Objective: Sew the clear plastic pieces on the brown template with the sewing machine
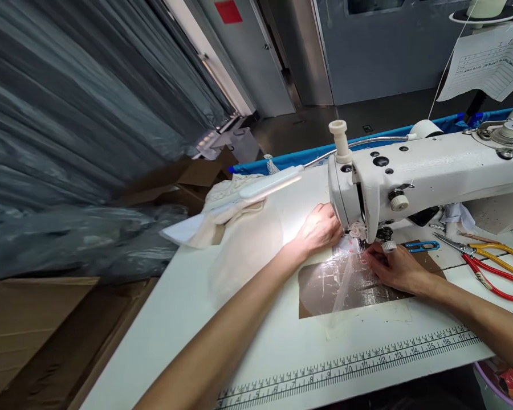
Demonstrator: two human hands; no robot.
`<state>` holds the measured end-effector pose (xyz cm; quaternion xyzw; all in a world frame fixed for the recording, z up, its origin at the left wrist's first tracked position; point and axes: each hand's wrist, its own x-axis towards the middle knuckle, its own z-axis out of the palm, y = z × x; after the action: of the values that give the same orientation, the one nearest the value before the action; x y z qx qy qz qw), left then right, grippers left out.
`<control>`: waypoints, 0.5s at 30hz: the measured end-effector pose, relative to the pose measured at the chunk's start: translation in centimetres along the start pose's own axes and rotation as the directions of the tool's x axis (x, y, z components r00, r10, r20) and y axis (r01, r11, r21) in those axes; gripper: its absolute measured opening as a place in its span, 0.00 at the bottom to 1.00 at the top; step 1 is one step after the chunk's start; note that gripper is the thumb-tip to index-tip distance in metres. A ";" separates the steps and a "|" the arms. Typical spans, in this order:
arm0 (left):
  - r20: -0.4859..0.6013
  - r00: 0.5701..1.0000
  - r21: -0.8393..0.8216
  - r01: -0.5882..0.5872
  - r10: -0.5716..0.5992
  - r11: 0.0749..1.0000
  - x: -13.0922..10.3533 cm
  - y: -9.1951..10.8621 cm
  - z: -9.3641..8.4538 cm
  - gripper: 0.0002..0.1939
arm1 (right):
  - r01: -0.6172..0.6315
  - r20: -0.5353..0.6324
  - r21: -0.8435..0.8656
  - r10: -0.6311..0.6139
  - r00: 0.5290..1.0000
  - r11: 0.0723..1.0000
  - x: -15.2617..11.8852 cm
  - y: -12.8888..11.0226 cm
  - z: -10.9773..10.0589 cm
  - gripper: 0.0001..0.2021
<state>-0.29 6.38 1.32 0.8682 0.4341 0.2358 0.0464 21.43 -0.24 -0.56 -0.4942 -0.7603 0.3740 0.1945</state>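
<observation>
A white sewing machine (444,165) stands on the right, its needle area brightly lit. My left hand (321,229) is curled just left of the machine head, its fingertips partly hidden behind it. My right hand (395,269) is closed in a pinch at the right of the needle area; what it grips is too small to make out. Between the hands lies a thin, see-through piece of material (345,246), with a bunched pinkish bit of cloth (357,230) by the presser foot. Under them is a shiny brown plate (320,290).
Blue thread snips (423,246), red-handled scissors (496,282) and yellow-handled scissors (502,259) lie right of the needle. A lamp (271,183) hangs over cream cloth (248,250) at left. A ruler strip (346,364) runs along the table's front; cardboard boxes (34,336) stand left.
</observation>
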 end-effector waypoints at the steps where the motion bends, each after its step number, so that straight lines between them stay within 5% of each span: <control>1: -0.013 1.000 0.013 -0.017 0.018 1.000 -0.5 0.4 -0.4 0.10 | 0.010 -0.005 0.002 -0.010 1.000 1.000 0.0 0.0 0.0 0.12; 4: -0.060 0.987 -0.002 -0.151 0.151 0.989 -2.5 2.0 -1.4 0.10 | 0.007 -0.014 0.012 -0.007 1.000 1.000 0.0 -0.2 -0.2 0.12; 8: 0.005 0.918 -0.199 -0.389 0.397 0.900 -5.3 4.3 -1.4 0.10 | 0.011 -0.024 0.016 -0.011 1.000 1.000 -0.2 -0.7 -0.5 0.11; 15: 0.140 0.947 0.079 -0.300 0.288 0.951 -7.1 5.4 0.2 0.27 | 0.077 -0.109 -0.174 -0.097 0.989 0.982 -1.4 -1.3 -0.4 0.09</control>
<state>0.14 -2.42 0.08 0.9377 0.3070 0.1625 -0.0050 21.52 -1.67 0.76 -0.4962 -0.7975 0.2695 0.2124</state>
